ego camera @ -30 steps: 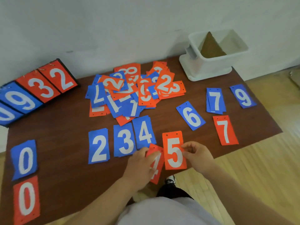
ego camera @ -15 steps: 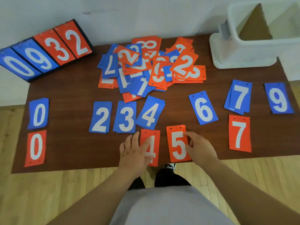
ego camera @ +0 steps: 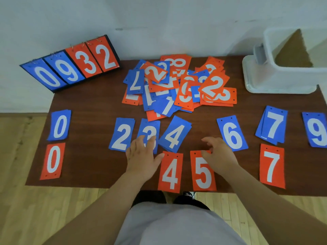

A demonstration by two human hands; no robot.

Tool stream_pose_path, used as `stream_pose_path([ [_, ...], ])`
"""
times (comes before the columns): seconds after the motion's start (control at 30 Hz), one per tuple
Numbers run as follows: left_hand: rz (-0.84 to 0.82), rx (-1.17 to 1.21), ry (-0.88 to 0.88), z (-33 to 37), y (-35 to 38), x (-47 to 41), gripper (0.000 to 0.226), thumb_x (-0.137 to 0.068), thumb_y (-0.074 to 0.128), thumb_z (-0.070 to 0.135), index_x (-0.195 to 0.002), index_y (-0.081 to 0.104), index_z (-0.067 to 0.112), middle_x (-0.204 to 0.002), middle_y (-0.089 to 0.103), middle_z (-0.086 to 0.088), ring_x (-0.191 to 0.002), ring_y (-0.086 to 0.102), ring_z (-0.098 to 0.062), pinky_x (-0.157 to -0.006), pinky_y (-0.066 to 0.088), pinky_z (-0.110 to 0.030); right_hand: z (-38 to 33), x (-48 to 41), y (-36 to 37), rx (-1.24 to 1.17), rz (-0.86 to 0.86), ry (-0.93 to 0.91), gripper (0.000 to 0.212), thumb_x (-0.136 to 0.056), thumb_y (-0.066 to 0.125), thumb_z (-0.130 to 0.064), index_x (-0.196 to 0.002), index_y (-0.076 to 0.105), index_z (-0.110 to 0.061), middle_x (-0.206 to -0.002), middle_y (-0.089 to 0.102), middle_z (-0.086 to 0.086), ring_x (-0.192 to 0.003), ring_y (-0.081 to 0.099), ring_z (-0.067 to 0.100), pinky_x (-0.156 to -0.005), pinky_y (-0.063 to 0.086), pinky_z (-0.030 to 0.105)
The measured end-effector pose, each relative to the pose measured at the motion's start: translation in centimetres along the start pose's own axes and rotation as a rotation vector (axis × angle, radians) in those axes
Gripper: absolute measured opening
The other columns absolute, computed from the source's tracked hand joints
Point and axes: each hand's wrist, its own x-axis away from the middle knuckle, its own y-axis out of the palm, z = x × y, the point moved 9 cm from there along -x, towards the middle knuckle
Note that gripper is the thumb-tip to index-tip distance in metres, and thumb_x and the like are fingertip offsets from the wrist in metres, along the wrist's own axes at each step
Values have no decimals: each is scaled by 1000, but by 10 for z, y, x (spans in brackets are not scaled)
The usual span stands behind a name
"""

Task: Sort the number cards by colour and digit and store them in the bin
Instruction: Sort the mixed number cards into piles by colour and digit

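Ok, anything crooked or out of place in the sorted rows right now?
The blue 4 stack sits tilted clockwise and slightly fanned; the blue 6 leans the other way. Nothing looks damaged.

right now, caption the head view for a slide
Left hand over blue 3, right hand over orange 5, pile unsorted.

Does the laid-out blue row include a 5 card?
No: between the blue 4 and the blue 6 the table is bare, and the orange 5 is the only 5 laid out.
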Motion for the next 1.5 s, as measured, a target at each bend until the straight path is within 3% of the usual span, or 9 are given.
stream_pose_path([
  [0.2,35,38,-4,-21,-32,-53,71,-95,51,62,-154,25,33,-159,22,-7,-148,21,-31,-116,28,-50,-23,-38,-14,8,59,65,44,-90,71,-32,-132,56,-35,-135,52,-5,-112,58,13,-86,54,30],
  [0.4,63,104,26,-7,-58,-123,74,-92,53,66,-152,31,29,-143,39,-2,-132,37,-26,-106,40,-44,-19,-100,-67,23,223,86,43,-84,75,-27,-125,65,-21,-132,59,8,-113,60,29,-99,50,41],
  [0.53,25,154,14,23,-51,-166,81,-92,50,69,-157,27,26,-150,38,-4,-137,37,-28,-108,41,-46,-3,-158,-98,125,240,145,48,-86,70,-26,-131,61,-16,-138,55,13,-124,52,40,-106,42,45],
  [0.73,-64,54,-19,44,-19,-190,85,-90,64,59,-156,22,27,-153,28,-10,-132,37,-35,-103,49,-45,23,-209,-109,221,151,162,60,-80,79,-35,-130,58,-13,-131,53,12,-125,51,37,-106,44,48],
  [1.0,-24,254,-128,36,-22,-192,88,-80,81,49,-150,32,28,-135,42,-7,-126,49,-30,-98,51,-40,29,-217,-134,312,119,181,77,-63,89,-49,-122,52,-18,-121,54,11,-113,51,33,-98,48,45],
  [1.13,16,276,-116,36,-26,-191,78,-84,81,38,-148,37,29,-133,53,-5,-123,53,-28,-94,53,-42,31,-210,-141,210,181,232,78,-64,93,-38,-123,46,-17,-124,47,12,-103,58,34,-91,53,47],
  [1.33,57,609,-171,13,-35,-185,52,-97,67,19,-144,46,26,-141,56,-4,-123,58,-26,-88,55,-35,60,-188,-154,-98,341,392,74,-77,86,-24,-134,39,-18,-136,43,15,-99,55,31,-76,48,37],
  [1.4,95,713,-212,4,-42,-178,46,-97,66,18,-139,49,26,-133,59,0,-111,60,-21,-73,53,-28,67,-181,-156,-197,364,419,71,-84,80,-21,-141,37,-19,-136,50,18,-109,58,36,-76,45,35],
  [1.5,116,793,-295,-8,-50,-157,42,-98,64,18,-137,49,28,-126,54,4,-98,55,-14,-58,45,-23,71,-164,-161,-300,430,454,59,-92,68,-19,-142,36,-22,-132,56,18,-106,58,36,-73,48,38],
])
